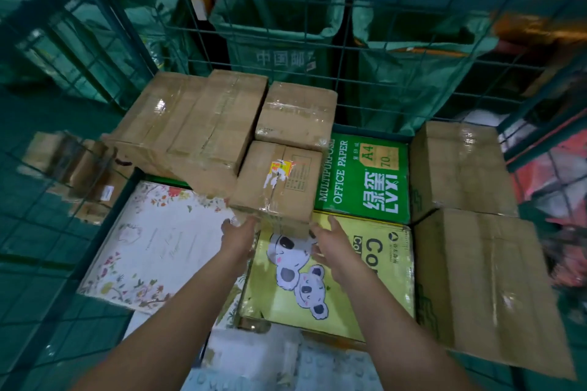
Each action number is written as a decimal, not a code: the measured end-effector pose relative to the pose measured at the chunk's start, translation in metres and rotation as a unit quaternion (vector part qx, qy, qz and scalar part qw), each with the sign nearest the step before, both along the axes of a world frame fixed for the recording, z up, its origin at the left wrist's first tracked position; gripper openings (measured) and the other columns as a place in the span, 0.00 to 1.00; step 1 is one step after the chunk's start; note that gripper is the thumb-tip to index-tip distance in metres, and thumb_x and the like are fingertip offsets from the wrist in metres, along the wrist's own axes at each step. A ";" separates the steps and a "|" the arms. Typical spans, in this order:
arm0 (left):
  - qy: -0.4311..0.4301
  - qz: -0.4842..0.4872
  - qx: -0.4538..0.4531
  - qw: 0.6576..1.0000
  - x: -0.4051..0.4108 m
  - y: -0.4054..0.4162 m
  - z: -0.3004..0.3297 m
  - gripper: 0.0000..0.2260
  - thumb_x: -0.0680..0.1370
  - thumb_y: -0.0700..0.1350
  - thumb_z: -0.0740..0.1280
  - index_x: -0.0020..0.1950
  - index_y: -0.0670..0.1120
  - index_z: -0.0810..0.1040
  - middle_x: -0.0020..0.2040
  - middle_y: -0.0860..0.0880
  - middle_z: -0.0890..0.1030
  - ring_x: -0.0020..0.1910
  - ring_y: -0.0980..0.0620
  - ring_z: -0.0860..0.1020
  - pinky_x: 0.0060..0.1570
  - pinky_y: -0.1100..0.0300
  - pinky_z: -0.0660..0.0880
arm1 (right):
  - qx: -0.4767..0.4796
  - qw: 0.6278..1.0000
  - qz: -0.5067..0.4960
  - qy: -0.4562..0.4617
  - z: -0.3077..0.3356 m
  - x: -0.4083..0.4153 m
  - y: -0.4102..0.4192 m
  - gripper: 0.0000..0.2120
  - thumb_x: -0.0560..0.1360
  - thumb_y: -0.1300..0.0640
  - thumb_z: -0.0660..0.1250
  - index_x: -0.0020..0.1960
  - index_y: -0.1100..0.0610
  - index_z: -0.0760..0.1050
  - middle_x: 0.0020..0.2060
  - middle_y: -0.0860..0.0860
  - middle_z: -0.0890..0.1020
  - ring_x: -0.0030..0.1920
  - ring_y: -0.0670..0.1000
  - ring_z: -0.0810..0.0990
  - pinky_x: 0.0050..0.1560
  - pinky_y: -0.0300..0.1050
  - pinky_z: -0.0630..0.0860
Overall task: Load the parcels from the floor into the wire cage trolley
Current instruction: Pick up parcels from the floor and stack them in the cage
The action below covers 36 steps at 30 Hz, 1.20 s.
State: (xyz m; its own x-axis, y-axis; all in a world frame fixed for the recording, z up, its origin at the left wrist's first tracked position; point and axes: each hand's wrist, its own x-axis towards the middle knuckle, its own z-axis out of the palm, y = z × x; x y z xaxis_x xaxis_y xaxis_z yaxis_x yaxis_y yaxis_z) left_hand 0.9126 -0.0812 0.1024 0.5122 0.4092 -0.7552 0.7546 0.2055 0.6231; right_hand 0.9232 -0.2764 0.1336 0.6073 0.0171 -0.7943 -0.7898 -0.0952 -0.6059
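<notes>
Inside the green wire cage trolley [317, 41] lie several parcels. A small brown taped box [279, 181] with a torn yellow label sits on top of a yellow koala-print box [317, 282]. My left hand [236, 233] touches the small box's near left corner with its fingers. My right hand [330, 240] is at the box's near right corner, fingers spread and fairly straight. Both arms reach in from the front.
Two long brown boxes [190, 124] and a square one [297, 114] lie at the back. A green office-paper box [362, 178], a white floral box [152, 247] and two large brown cartons [476, 244] fill the rest. Green mail sacks [279, 41] hang behind the cage.
</notes>
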 end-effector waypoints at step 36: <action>-0.092 0.461 -0.052 0.881 -0.724 0.026 0.073 0.12 0.84 0.53 0.62 0.62 0.47 0.74 0.50 0.51 0.74 0.44 0.54 0.73 0.44 0.56 0.73 | 0.005 0.778 0.626 -0.051 0.040 -0.594 0.179 0.05 0.82 0.52 0.63 0.50 0.50 0.77 0.47 0.51 0.79 0.44 0.51 0.76 0.47 0.45 0.74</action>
State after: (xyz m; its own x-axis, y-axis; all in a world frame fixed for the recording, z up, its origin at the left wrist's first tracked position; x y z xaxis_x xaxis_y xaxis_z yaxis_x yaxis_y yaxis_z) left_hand 0.1881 -0.0556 0.1756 0.1161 0.6491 -0.7518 0.1262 0.7411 0.6594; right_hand 0.3294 -0.0974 0.1737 0.1691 0.6522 -0.7389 -0.0283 -0.7462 -0.6651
